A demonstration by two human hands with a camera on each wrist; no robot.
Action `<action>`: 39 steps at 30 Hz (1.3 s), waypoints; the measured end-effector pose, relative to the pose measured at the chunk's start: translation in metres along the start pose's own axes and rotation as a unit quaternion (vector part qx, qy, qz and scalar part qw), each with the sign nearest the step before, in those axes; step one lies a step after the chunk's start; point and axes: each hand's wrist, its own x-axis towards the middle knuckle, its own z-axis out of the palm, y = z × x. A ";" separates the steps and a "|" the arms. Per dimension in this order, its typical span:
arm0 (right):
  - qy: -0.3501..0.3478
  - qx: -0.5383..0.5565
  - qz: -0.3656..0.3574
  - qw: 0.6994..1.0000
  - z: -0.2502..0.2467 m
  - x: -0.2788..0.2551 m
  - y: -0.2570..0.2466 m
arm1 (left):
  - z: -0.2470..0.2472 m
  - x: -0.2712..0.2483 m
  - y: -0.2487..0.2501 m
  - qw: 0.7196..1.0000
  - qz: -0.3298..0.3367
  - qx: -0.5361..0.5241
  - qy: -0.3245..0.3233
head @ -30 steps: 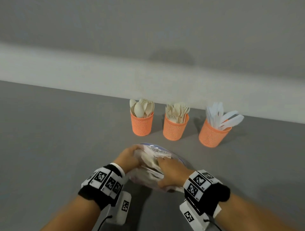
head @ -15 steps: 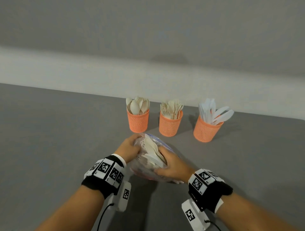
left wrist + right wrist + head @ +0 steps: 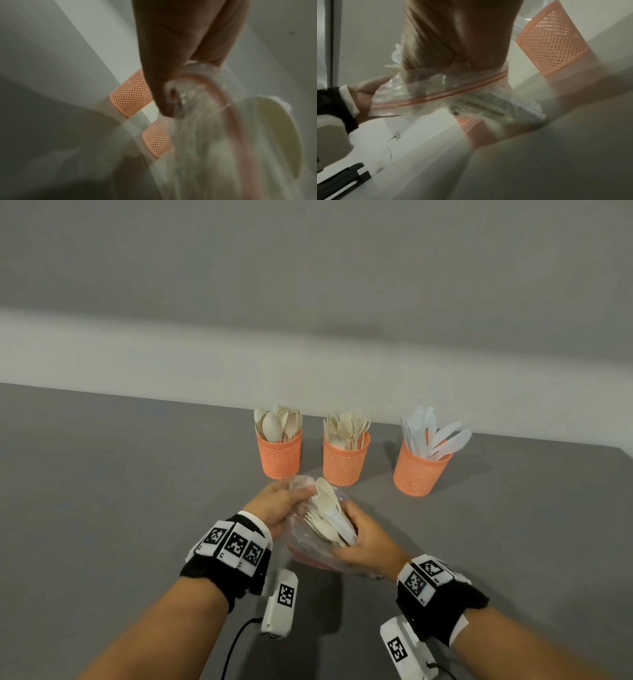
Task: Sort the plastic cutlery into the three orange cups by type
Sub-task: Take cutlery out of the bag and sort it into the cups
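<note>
Our left grip [image 3: 279, 503] and right grip [image 3: 364, 537] both clutch the bag [image 3: 308, 546] of mixed cutlery [image 3: 329, 518], held above the surface [image 3: 120, 491]. Behind stand three cups [image 3: 345, 462], seemingly spoons, forks, knives.

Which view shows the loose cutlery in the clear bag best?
The head view: the bagged cutlery lies sharp between both hands, with a spoon and fork recognizable. The left wrist view shows only one blurred spoon bowl; the right wrist view shows mostly the bag, contents smeared.

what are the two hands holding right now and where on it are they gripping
Both hold one clear zip bag of mixed cutlery. The left hand grips its left edge by the mouth; the right hand grips the right side.
</note>
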 end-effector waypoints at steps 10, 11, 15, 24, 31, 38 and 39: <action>-0.014 0.112 0.038 0.993 -0.016 0.004 -0.003 | 0.014 0.005 0.001 0.991 -0.011 -0.130 0.032; -0.026 0.119 0.042 0.992 -0.015 0.004 -0.004 | 0.018 0.005 -0.001 0.992 -0.021 -0.124 0.027; -0.015 0.127 0.044 0.991 -0.016 0.005 -0.004 | 0.035 0.002 0.005 0.994 -0.030 -0.104 -0.032; 0.015 0.170 0.079 0.982 -0.030 0.003 -0.006 | 0.030 0.007 0.009 0.996 0.057 0.012 -0.065; 0.026 0.251 0.081 0.964 -0.031 0.003 -0.009 | 0.047 0.010 0.003 0.997 0.069 0.010 -0.042; 0.032 0.247 0.075 0.966 -0.030 0.007 -0.011 | 0.054 0.014 -0.003 0.990 0.103 0.070 0.059; 0.049 0.254 0.073 0.963 -0.031 0.008 -0.012 | 0.055 0.016 -0.003 0.988 0.113 0.071 0.072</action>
